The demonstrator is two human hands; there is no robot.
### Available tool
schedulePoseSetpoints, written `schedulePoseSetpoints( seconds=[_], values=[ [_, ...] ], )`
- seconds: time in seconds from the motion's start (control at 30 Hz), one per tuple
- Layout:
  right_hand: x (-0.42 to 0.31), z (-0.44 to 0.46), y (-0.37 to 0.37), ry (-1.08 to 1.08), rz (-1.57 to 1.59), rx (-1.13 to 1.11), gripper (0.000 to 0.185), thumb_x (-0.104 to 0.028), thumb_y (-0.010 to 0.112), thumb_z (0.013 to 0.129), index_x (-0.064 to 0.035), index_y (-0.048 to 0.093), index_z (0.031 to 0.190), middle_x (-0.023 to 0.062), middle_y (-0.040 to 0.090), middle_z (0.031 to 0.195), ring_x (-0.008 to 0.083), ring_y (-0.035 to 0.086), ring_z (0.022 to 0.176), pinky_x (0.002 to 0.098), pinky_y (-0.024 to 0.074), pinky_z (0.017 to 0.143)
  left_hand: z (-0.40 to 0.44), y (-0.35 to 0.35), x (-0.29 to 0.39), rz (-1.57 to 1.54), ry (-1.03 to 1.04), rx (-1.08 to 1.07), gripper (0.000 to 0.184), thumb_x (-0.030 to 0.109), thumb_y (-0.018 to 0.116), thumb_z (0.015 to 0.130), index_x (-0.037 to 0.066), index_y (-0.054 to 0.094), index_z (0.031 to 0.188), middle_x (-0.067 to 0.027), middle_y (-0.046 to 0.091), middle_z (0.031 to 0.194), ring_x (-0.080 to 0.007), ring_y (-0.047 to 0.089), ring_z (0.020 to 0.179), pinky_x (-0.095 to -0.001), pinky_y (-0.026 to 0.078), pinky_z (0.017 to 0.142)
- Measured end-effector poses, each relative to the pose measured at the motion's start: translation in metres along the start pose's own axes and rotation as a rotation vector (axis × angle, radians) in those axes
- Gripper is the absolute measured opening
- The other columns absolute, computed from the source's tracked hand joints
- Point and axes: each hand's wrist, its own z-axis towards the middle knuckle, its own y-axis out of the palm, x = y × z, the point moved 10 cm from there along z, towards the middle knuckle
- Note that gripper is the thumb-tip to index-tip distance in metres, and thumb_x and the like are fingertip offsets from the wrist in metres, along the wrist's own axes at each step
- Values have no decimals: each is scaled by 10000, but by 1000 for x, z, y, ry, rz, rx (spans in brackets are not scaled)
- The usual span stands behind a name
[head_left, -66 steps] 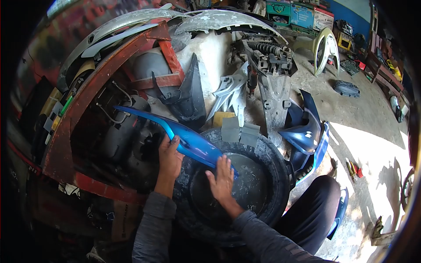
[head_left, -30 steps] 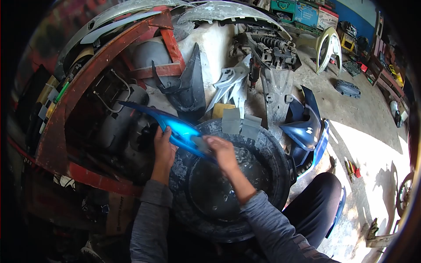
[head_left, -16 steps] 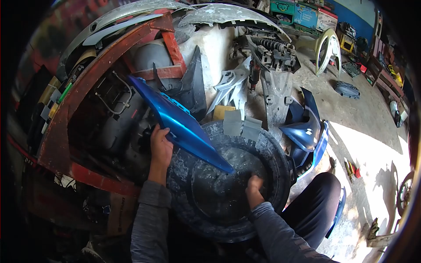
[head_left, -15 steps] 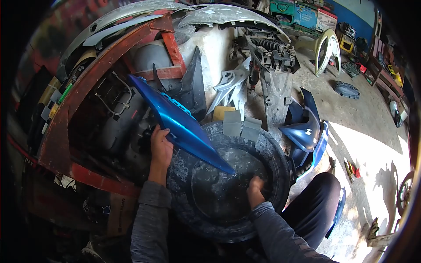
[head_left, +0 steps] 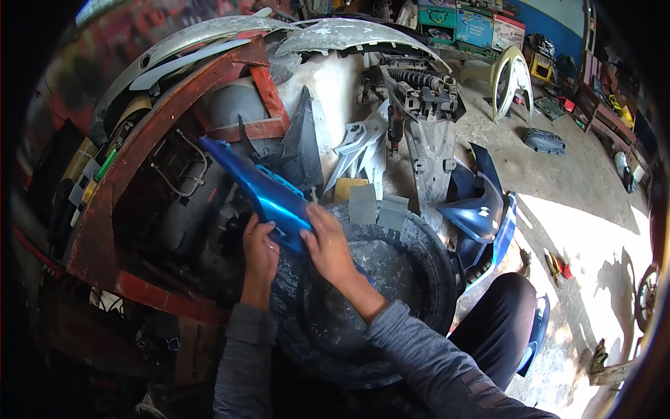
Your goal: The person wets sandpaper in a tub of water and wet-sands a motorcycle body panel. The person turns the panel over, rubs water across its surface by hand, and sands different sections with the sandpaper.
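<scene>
Hiding blue panel (head_left: 259, 187) partly, right hand (head_left: 331, 248)

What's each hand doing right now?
Left hand: closed on the edge of the blue panel.
Right hand: laid on the panel's lower part; whether it holds anything there cannot be told.

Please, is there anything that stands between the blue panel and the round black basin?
Nothing visible stands in the way. The left hand holds the blue panel by the basin's left side. The right hand hides part of the panel, so I cannot see behind it. Gray sheets lie on the far rim, off to one side.
</scene>
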Motion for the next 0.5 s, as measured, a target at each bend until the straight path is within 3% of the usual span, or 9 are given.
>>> schedulePoseSetpoints(
  seconds=[0.07, 0.13, 0.17, 0.23, 0.33, 0.43, 0.47, 0.5],
  values=[
    [31, -43, -1, 112, -60, -47, 407, -85, 634, 904, 7, 574, 1296, 252, 583, 1288, 434, 558, 1186, 443, 457, 1013, -2, -8, 1, 27, -7, 34, 246, 4, 528, 860, 48, 586, 1095, -12, 608, 1013, -118, 598, 952, -286, 495, 868],
    [79, -89, -5, 352, -197, -212, 364, -127, 644, 905, -15, 623, 1250, 242, 625, 1233, 422, 615, 1103, 451, 491, 956, -9, -1, 12, 9, 51, -5, 222, 17, 553, 908, 63, 576, 1123, 4, 604, 1002, -89, 596, 900, -253, 499, 810],
    [97, -101, -10, 478, -270, -339, 326, -149, 647, 904, -34, 655, 1208, 236, 647, 1183, 414, 635, 1059, 455, 502, 925, -11, -1, 13, 3, 54, -2, 222, 17, 553, 908, 63, 576, 1123, 4, 604, 1002, -89, 596, 900, -253, 499, 810],
    [128, -120, -25, 664, -440, -488, 231, -203, 654, 899, -79, 725, 1080, 219, 688, 1075, 387, 669, 984, 457, 518, 870, -16, 0, 14, 73, 33, -40, 343, 35, 563, 936, 56, 523, 1275, -37, 608, 1128, -139, 615, 1009, -304, 516, 900],
    [151, -109, -39, 653, -382, -417, 233, -187, 680, 871, -64, 728, 1063, 206, 697, 1068, 384, 660, 993, 451, 510, 891, -27, -1, 16, 209, 91, 48, 371, -16, 574, 922, 44, 513, 1283, -46, 604, 1137, -134, 612, 1009, -300, 511, 898],
    [120, -54, -69, 229, -649, -98, 233, -107, 744, 751, -77, 743, 982, 142, 707, 983, 354, 617, 985, 443, 482, 914, -34, -3, 20, 363, 199, 97, 294, -46, 604, 896, 35, 552, 1174, -20, 614, 1042, -96, 593, 917, -266, 488, 828],
    [121, -43, -76, 166, -729, -124, 262, -126, 717, 748, -90, 705, 1007, 121, 648, 1080, 344, 565, 1049, 455, 491, 841, -36, -6, 20, 361, 198, 101, 294, -46, 604, 896, 35, 552, 1174, -20, 614, 1042, -96, 593, 917, -266, 488, 828],
    [118, -30, -88, 171, -815, -93, 360, -119, 724, 729, -98, 684, 1086, 119, 605, 1161, 342, 529, 1133, 464, 461, 903, -36, -10, 17, 383, 163, 114, 305, -52, 613, 889, 31, 557, 1177, -26, 618, 1042, -104, 596, 919, -265, 488, 828]
  ],
)
